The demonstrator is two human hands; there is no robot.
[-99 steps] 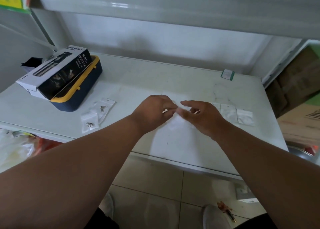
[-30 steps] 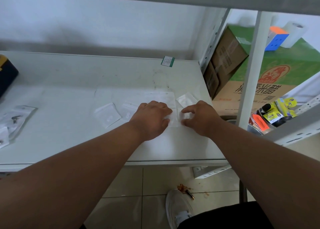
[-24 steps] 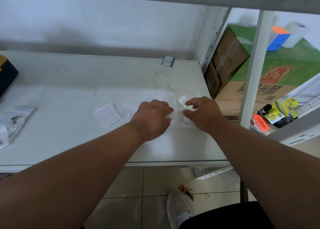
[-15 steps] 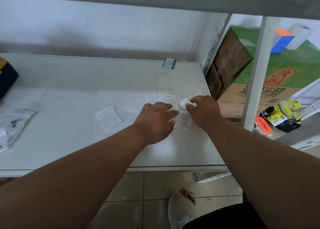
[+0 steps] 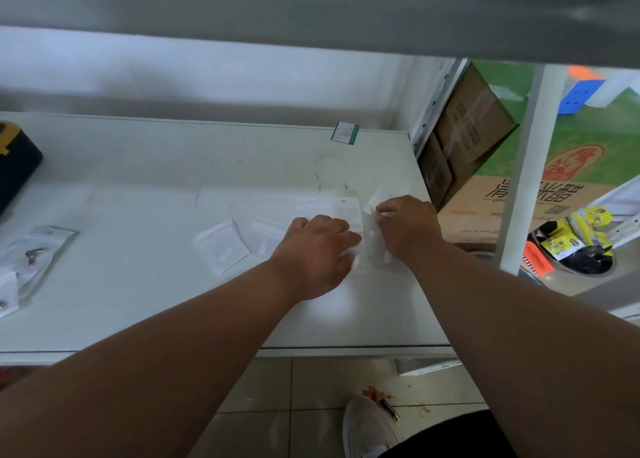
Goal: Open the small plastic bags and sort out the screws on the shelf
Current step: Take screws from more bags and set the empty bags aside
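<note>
On the white shelf (image 5: 138,187) lie several small clear plastic bags. My right hand (image 5: 408,229) pinches the top edge of one clear bag (image 5: 375,249) near the shelf's right end. My left hand (image 5: 317,255) lies flat beside it, fingers on the lower part of the bags there. A larger clear bag (image 5: 341,211) rests just behind my hands. Two more small bags (image 5: 221,246) (image 5: 265,237) with white bits inside lie to the left. At the far left, bags holding dark screws (image 5: 31,253) lie near the front edge.
A dark blue box with yellow trim (image 5: 15,166) sits at the left edge. A green-edged label (image 5: 344,133) lies at the back. Cardboard boxes (image 5: 485,152) stand right of the shelf post (image 5: 526,166). A metal bowl with yellow packets (image 5: 571,249) sits lower right.
My right hand has moved up from the bag's lower part to its top edge and now pinches it. My left hand stays pressed beside it. The view has tilted slightly.
</note>
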